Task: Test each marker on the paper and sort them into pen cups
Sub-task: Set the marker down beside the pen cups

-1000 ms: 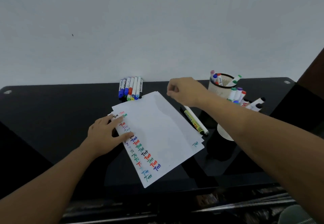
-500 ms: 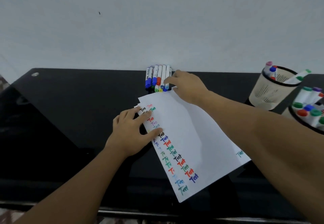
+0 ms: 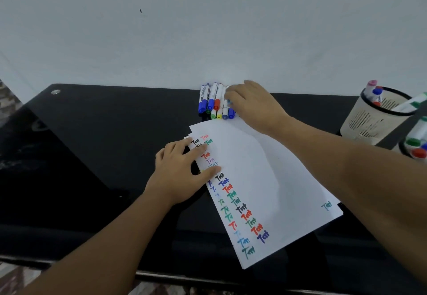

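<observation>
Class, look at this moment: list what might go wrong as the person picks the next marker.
1. The right hand reaches into the tight row of markers; neighbours may roll away.
2. Only the left hand pins the paper; it might slide.
3. The reaching forearm lies near the pen cup; it might bump it.

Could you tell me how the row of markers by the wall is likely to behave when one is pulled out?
The markers have round barrels on a glossy black table, so neighbours will probably roll. They look light and stiff. The right hand already rests on the row's right end, which may steady it.
</observation>
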The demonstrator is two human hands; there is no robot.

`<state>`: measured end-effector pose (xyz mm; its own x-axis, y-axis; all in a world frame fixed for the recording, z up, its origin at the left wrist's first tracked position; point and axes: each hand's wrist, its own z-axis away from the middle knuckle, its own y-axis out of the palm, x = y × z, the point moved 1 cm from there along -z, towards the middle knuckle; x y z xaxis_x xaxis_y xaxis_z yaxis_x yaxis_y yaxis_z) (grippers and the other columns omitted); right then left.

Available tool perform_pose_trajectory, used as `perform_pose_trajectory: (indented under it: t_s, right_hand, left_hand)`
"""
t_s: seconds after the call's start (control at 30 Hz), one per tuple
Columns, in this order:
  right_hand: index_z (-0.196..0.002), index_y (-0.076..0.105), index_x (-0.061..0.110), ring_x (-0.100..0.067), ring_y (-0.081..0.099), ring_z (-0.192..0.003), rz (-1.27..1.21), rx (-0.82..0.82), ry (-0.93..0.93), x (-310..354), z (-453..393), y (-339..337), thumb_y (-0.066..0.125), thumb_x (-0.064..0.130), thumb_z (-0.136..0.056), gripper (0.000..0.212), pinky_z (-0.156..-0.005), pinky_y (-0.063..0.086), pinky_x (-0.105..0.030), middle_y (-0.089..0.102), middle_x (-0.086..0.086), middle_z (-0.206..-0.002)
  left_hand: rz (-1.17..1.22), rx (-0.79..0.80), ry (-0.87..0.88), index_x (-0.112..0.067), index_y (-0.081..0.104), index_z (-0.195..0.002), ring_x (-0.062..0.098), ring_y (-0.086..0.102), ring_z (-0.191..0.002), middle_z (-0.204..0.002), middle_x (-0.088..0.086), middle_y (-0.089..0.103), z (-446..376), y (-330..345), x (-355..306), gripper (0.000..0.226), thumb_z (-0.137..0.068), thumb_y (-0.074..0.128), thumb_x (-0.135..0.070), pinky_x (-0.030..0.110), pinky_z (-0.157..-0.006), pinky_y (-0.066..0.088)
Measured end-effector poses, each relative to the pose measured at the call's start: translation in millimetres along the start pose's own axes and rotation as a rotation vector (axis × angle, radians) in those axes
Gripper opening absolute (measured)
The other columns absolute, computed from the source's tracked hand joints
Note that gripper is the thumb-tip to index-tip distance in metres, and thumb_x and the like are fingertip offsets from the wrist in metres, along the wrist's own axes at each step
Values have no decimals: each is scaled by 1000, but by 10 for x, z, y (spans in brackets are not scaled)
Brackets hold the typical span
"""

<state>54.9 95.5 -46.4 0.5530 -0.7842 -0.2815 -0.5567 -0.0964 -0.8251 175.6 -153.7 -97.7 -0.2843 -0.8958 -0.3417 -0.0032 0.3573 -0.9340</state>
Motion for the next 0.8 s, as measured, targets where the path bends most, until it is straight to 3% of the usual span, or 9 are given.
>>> perform_pose_trajectory:
  t_s: [0.07,0.13,0.2,0.27,0.3,0.43,0.53,0.63,0.8]
  right_hand:
    - [-124,58,2,-37,63,-118,-21,-48,-22,42,-16,-121,61,2,-100,24,-117,38,-51,66,-21,-126]
    - [-126,55,2,-35,65,-110,-72,-101,-39,130,2,-264,61,-3,-98,29,-114,42,-49,67,-21,-122]
    - [-129,51,7,-35,63,-91,-176,-98,-2,283,53,-422,59,-2,-98,33,-91,57,-49,63,-17,-120]
    - [-135,47,12,-31,57,-76,-251,-15,61,469,123,-538,55,5,-103,34,-64,57,-46,57,-14,-122]
    - [-139,48,12,-30,55,-76,-297,31,96,561,164,-569,51,10,-106,33,-62,54,-44,55,-14,-123]
    - [-157,35,18,-20,56,-102,-506,315,275,791,388,-544,39,22,-111,46,-86,48,-37,54,-11,-134]
    - [-155,32,24,-20,59,-93,-535,503,350,833,520,-540,40,27,-110,46,-83,49,-39,58,-11,-119]
    - [-144,41,26,-25,61,-96,-421,539,317,838,551,-593,37,39,-111,36,-82,52,-42,63,-6,-108]
    - [-151,35,31,-17,55,-92,-402,578,349,816,587,-645,26,44,-111,43,-82,49,-40,59,1,-110]
  left_hand:
    - [8,-1,-3,-46,40,-151,14,16,-148,-162,-10,26,-3,-10,4,83,-81,35,-90,44,-122,10]
    - [12,-1,-6,-46,41,-150,14,16,-148,-161,-10,27,-7,-16,-2,87,-77,29,-93,45,-123,11]
    - [21,-6,-3,-45,42,-149,15,17,-148,-161,-9,28,-1,-14,-6,85,-79,33,-91,45,-122,12]
    - [40,-34,1,-42,44,-148,14,20,-147,-158,-8,31,21,-13,10,78,-83,42,-86,44,-121,12]
    - [54,-54,0,-41,45,-148,14,21,-146,-157,-8,33,29,-12,23,77,-84,45,-83,43,-121,13]
    - [105,-118,-10,-33,46,-149,15,30,-140,-148,-7,41,41,-11,8,77,-86,52,-75,44,-118,25]
    - [141,-163,4,-30,48,-148,14,35,-132,-141,-8,46,49,-22,-12,72,-88,56,-68,42,-113,35]
    - [141,-178,15,-29,48,-148,14,37,-129,-138,-8,48,56,-29,-14,68,-90,57,-64,39,-109,38]
    - [162,-207,43,-26,50,-148,15,41,-126,-135,-6,52,56,-34,-53,65,-92,56,-59,40,-105,42]
